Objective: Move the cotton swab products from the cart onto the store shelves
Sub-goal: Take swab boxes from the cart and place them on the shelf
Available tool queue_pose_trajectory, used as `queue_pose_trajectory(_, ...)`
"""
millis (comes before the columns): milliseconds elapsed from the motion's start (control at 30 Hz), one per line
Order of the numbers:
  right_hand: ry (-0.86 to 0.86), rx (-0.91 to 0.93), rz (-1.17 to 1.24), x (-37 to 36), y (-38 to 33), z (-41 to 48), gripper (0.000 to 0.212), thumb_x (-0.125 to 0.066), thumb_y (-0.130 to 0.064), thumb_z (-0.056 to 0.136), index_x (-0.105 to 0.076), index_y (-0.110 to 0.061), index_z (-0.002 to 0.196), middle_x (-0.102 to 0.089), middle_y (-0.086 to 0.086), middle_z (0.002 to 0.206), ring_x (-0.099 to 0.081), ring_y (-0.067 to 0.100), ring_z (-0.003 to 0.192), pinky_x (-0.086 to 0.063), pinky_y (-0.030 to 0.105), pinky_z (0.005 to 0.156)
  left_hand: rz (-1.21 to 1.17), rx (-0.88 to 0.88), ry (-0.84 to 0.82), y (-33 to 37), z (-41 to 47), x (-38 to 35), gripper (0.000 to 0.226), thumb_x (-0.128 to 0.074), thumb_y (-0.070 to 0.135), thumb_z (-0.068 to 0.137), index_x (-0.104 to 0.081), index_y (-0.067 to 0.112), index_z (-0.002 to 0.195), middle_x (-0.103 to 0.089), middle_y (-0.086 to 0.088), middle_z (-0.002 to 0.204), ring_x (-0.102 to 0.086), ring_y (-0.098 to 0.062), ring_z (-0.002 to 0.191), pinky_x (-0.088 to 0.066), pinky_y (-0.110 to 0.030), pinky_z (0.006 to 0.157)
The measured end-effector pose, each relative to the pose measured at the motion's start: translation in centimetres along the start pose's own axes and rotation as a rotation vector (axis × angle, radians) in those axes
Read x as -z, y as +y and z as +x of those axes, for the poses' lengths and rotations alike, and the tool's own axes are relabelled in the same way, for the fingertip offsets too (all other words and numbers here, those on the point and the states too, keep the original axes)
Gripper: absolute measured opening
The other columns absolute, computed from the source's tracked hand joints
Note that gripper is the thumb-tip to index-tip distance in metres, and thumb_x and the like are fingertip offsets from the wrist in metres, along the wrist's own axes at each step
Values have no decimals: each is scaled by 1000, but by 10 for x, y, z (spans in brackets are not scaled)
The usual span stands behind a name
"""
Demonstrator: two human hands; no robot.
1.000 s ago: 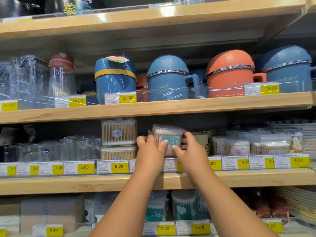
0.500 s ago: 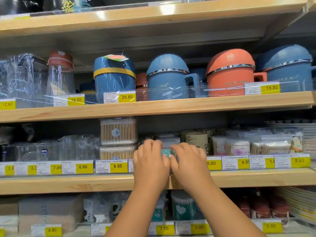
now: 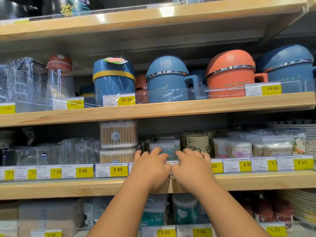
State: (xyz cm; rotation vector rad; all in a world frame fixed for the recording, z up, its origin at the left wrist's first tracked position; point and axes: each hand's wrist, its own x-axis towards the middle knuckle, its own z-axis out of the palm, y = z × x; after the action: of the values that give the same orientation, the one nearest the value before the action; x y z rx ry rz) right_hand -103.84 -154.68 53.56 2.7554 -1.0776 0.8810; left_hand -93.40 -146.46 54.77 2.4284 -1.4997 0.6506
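Head view: swab pack (image 3: 165, 148) sits on mid shelf (image 3: 68, 187) behind price rail (image 3: 246, 165), at 12 o'clock of both hands. Left hand (image 3: 150, 168) & right hand (image 3: 193, 170) lie side by side, fingers spread, tips on or at pack front. Looks like pressing, not pinching.

Risk: too hard a push tips pack back or knocks beige tub (image 3: 196, 142) at its 3 o'clock. Stacked clear boxes (image 3: 118, 134) crowd its 9 o'clock.

Thumbs hidden, pack base behind rail, cart not in view.

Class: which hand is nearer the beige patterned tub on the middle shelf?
Right. The right hand sits just below the beige tub; the left hand is further left.
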Motion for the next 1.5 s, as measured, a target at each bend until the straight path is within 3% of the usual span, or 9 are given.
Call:
queue_pose_trajectory(200,-229,-101,96,23,-3,21,40,-36,-33,91,-55,-13,120,-57,8,125,-51,28,114,-34,40,92,55,109,-100,5,5,6,53,-12,52,98,-22,37,148,-36,-18,147,-39,-35,130,-19,-47,111)
queue_pose_trajectory(367,-301,-96,60,23,-7,29,38,-36,-29,89,-56,-14,118,-58,6,123,-52,25,112,-35,42,94,50,83,-120,6,6,0,54,-10,50,99,-18,34,150,-40,-14,147,-36,-33,133,-12,-49,113)
queue_pose_trajectory(533,-286,-77,30,18,-6,29,39,-34,-33,88,-57,-15,114,-59,3,118,-52,24,110,-31,43,90,37,48,-87,4,6,-3,52,-13,46,100,-21,33,149,-39,-7,149,-33,-29,135,-9,-51,114)
queue_pose_trajectory(733,-128,-75,33,16,-1,16,40,-37,-29,90,-50,-16,125,-55,6,129,-47,25,121,-30,39,101,35,-142,113,12,4,-9,46,-28,41,99,-40,26,141,-42,5,145,-37,-17,131,-16,-40,111)
queue_pose_trajectory(833,-46,-55,15,5,6,9,51,-39,-25,89,-37,-21,140,-43,0,142,-35,20,134,-14,41,115,36,-184,38,17,8,-10,53,-35,46,94,-38,23,142,-46,2,144,-41,-18,131,-21,-38,110)
queue_pose_trajectory(967,32,-22,33,-4,13,4,52,-36,-23,92,-32,-24,144,-37,-6,147,-29,15,136,-6,40,117,70,-173,-36,20,18,-6,59,-40,50,91,-37,19,142,-50,-3,141,-46,-23,128,-27,-38,106)
queue_pose_trajectory(1133,68,-33,96,0,23,7,53,-22,-30,94,-35,-26,145,-41,-8,145,-32,13,134,-9,36,116,-20,-79,-287,23,30,9,65,-33,53,93,-33,16,147,-34,-8,153,-37,-28,137,-33,-40,108)
queue_pose_trajectory(1267,41,-35,89,5,30,12,48,-24,-29,96,-41,-23,141,-46,-4,142,-37,17,131,-17,38,114,-263,45,-350,27,44,17,41,-25,22,103,-40,2,135,-40,-18,145,-41,-32,129,-34,-38,100)
queue_pose_trajectory(1500,-31,1,-125,-2,37,15,44,-21,-27,95,-51,-18,127,-52,4,133,-42,25,124,-21,45,110,-189,68,-465,25,60,16,56,-16,43,99,-43,15,140,-36,-13,151,-38,-29,133,-28,-40,105)
